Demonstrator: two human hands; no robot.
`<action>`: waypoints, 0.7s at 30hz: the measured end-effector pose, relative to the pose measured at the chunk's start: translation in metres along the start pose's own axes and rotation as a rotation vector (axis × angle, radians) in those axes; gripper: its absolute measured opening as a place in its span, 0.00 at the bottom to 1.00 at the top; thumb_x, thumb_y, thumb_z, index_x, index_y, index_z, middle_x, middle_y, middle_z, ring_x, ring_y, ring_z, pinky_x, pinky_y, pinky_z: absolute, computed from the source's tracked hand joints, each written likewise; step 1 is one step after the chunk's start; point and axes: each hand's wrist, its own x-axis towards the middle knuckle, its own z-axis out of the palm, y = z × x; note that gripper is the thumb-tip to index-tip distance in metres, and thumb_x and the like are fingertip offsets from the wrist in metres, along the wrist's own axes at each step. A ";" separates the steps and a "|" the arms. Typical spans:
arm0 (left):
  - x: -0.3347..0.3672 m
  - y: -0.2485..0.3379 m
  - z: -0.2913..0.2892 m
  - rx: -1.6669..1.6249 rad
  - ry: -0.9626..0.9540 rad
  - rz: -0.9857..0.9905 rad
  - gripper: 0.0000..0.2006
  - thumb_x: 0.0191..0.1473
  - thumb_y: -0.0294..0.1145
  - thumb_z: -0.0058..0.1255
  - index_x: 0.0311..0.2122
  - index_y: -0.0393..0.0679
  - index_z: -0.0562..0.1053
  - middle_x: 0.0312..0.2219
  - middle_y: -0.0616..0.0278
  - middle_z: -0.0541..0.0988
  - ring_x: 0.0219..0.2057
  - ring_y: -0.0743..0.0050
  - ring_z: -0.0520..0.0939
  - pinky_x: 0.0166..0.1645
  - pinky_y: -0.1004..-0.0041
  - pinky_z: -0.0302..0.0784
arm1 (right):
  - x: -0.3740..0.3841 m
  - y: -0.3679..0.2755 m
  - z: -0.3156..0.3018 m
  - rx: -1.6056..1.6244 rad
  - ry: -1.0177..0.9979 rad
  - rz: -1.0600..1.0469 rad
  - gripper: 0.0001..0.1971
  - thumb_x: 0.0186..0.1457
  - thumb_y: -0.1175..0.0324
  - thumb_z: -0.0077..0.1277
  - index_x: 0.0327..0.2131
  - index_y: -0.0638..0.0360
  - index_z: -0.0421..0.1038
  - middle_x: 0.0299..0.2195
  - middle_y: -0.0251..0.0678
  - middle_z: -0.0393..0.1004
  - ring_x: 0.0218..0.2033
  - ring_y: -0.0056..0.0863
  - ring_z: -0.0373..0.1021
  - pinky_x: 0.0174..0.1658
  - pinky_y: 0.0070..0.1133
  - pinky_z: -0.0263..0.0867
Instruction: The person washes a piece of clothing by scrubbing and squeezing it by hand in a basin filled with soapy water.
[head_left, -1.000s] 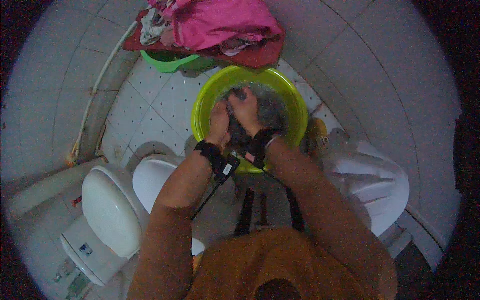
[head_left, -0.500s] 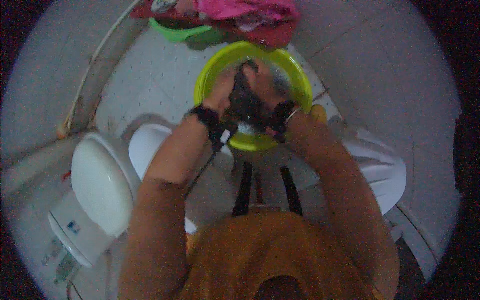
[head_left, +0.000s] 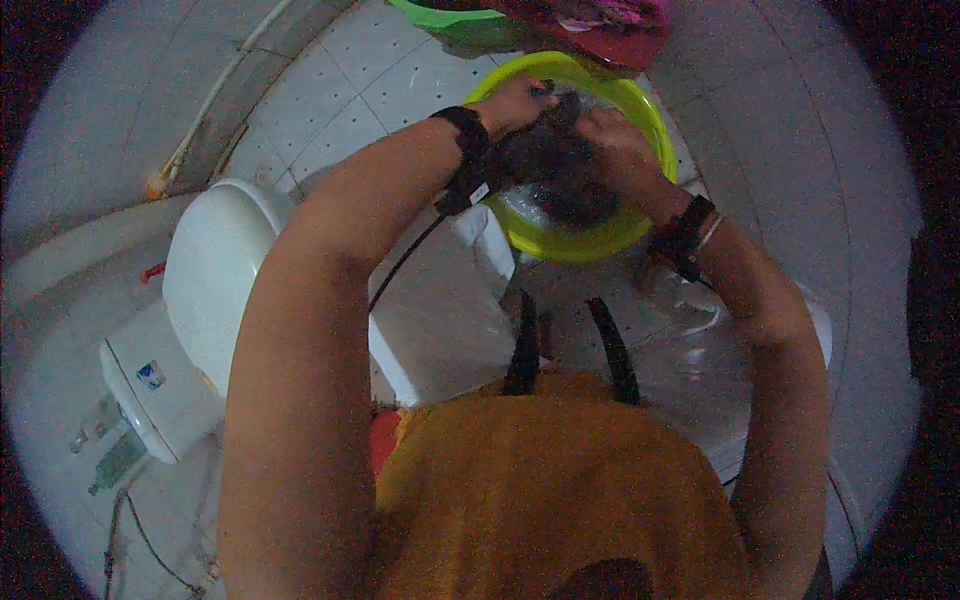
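In the head view we hold our two hands slightly apart over the yellow-green basin, with the dark wet cloth bunched between them, its lower part lying in the foamy water; our left hand appears closed on its upper left end, our right hand on its right edge, though dimness hides the exact finger placement; to work it well, we would probably do best to grip firm folds, rub one part against the other, and shift along so no patch is missed; we should keep the cloth inside the rim to limit splashing, and the black wrist straps and cord clear of the water.
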 end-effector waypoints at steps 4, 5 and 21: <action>0.017 -0.011 -0.003 -0.043 -0.250 -0.090 0.11 0.48 0.37 0.45 0.26 0.39 0.70 0.24 0.64 0.73 0.26 0.80 0.70 0.31 0.74 0.67 | 0.004 -0.060 -0.013 -0.448 -0.149 -0.106 0.13 0.38 0.70 0.46 0.33 0.58 0.66 0.32 0.43 0.66 0.35 0.41 0.63 0.36 0.31 0.62; 0.014 -0.016 -0.003 -0.039 -0.240 -0.087 0.11 0.48 0.37 0.45 0.26 0.39 0.70 0.24 0.64 0.73 0.26 0.80 0.70 0.31 0.74 0.67 | 0.005 -0.074 -0.010 -0.406 -0.243 -0.067 0.12 0.39 0.71 0.46 0.32 0.58 0.66 0.31 0.42 0.67 0.33 0.40 0.64 0.34 0.30 0.63; 0.012 0.066 -0.015 0.320 -0.286 0.148 0.20 0.42 0.48 0.44 0.33 0.40 0.71 0.28 0.49 0.73 0.31 0.51 0.73 0.34 0.61 0.68 | 0.009 -0.220 0.042 -0.334 -0.143 -0.771 0.07 0.40 0.67 0.42 0.18 0.58 0.68 0.26 0.36 0.68 0.31 0.30 0.65 0.33 0.24 0.63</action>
